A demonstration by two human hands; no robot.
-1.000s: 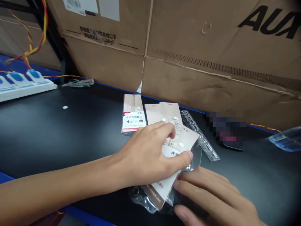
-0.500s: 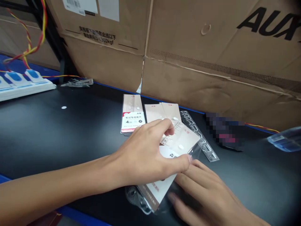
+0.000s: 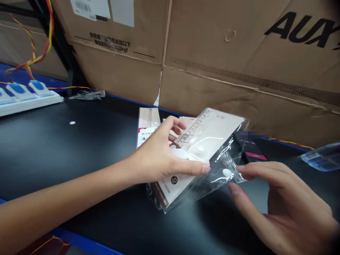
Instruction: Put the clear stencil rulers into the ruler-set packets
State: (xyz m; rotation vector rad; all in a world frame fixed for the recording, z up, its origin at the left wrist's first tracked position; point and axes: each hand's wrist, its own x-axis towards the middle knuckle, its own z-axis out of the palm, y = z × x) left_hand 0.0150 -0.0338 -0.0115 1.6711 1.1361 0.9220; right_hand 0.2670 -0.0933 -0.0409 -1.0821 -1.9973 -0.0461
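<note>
Brown corrugated cardboard (image 3: 212,49), creased and printed "AUX" and "300kgf", stands behind a smooth black counter (image 3: 79,159). Left hand (image 3: 162,156) grips a glossy clear plastic pouch (image 3: 223,127), tilted at mid-counter; inside, a pale card and a scale reading 9 to 14 show, with "20" in a black circle lower down. Right hand (image 3: 287,198) is beside the pouch's clear flap, thumb and forefinger slightly parted near its round white snap (image 3: 227,173); contact is unclear. Behind the left hand lies a flat packet (image 3: 148,118) marked "4". Farther left sits a white plastic power strip (image 3: 32,102).
</note>
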